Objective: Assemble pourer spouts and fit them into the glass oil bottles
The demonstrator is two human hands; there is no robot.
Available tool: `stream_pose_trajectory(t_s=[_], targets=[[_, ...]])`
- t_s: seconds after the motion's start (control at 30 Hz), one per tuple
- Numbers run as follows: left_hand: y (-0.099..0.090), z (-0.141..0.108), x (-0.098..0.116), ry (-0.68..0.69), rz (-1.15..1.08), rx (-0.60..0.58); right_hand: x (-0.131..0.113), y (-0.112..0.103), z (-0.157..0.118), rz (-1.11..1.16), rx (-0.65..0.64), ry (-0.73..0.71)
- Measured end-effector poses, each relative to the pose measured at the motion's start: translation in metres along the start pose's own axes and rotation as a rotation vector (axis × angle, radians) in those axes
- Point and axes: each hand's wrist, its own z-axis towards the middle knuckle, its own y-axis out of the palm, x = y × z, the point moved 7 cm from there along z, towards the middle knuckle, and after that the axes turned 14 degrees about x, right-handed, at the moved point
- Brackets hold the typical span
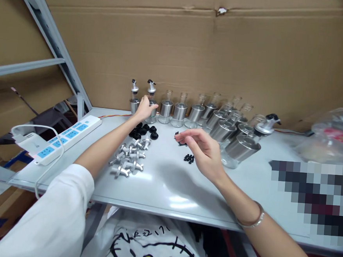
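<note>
My left hand [145,108] is closed round a glass oil bottle [151,117] with a metal sleeve and a silver pourer [151,87] with a black tip. Another bottle with a pourer [134,99] stands just left of it. My right hand [202,148] hovers over the middle of the table, fingers stretched and slightly bent, with nothing visible in it. Below its fingers lie small black caps [189,158]; more small black parts are partly hidden behind the fingertips. Silver pourer spouts [131,157] lie in a heap near my left forearm, with black stoppers [143,130] behind them.
Several bottles without pourers [179,112] stand along the cardboard wall [194,48]. One bottle with a pourer [242,147] stands at the right front of the group. A power strip [71,139] with a white cable lies left; a plastic bag [332,136] lies right.
</note>
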Motion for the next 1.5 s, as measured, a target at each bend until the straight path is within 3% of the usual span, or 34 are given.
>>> stream_pose_trajectory(t_s=[0.27,0.43,0.5,0.6,0.7,0.83,1.03,1.23,1.5], targets=[[0.003,0.003,0.004,0.030,-0.043,0.004,-0.004,0.000,-0.001,-0.122,-0.106,-0.146],[-0.031,-0.020,0.014,0.117,-0.104,0.011,-0.008,0.009,-0.007,-0.126,-0.248,-0.135],[-0.047,-0.040,0.023,0.204,-0.119,-0.079,-0.009,0.017,-0.012,-0.120,-0.366,-0.141],[-0.056,-0.078,0.036,0.430,-0.055,-0.354,-0.005,0.029,-0.022,-0.129,-0.536,-0.136],[-0.060,-0.100,0.037,0.570,0.062,-0.425,0.004,0.040,-0.036,-0.180,-0.704,-0.080],[-0.055,-0.111,0.022,0.560,0.184,-0.479,0.016,0.051,-0.055,-0.318,-0.876,0.023],[-0.061,-0.116,0.016,0.525,0.251,-0.498,0.033,0.058,-0.070,-0.368,-0.941,0.206],[-0.061,-0.120,0.025,0.553,0.271,-0.560,0.043,0.061,-0.068,-0.308,-0.920,0.289],[-0.060,-0.123,0.018,0.469,0.233,-0.598,0.042,0.061,-0.068,-0.305,-0.923,0.339]])
